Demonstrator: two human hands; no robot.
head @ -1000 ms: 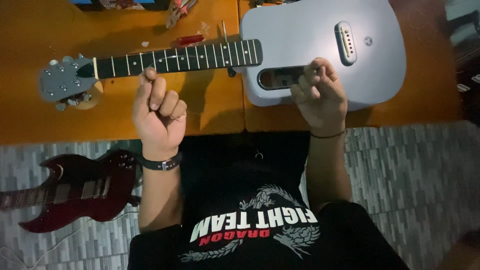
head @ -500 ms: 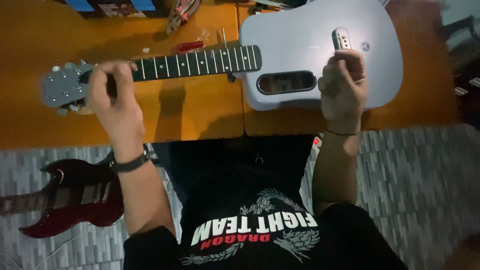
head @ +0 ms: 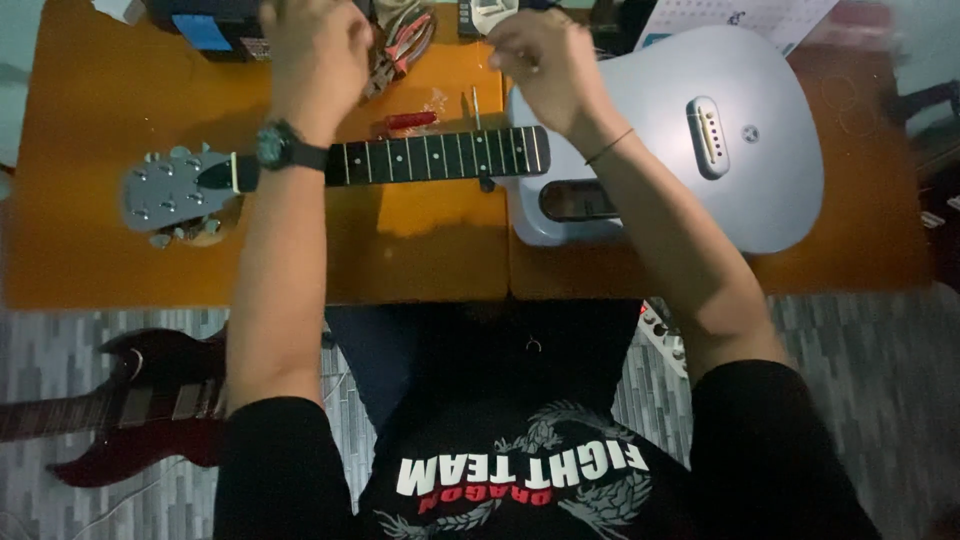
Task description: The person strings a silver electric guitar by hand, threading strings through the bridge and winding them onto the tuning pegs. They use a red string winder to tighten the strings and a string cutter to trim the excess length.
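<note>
Now both hands raised over grey guitar [head: 700, 120] on orange table [head: 80, 200]: left hand [head: 315, 50] & right hand [head: 540, 65] loosely curled, grip unclear, pliers [head: 400, 45] between

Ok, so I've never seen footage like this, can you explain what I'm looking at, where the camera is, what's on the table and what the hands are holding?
The camera sits on a person's head and looks straight down, so you see their own two arms and black shirt from above. In front of them is an orange table. Across it lies a silver-grey guitar with a dark neck and a grey headstock. At the far edge of the table are pliers and a small red tool. The left hand, with a wristwatch on its wrist, is raised over the far side of the table. The right hand is raised near the guitar's body. Both are blurred, so I cannot tell whether the fingers hold anything. On the tiled floor at the left lies a dark red electric guitar.
</note>
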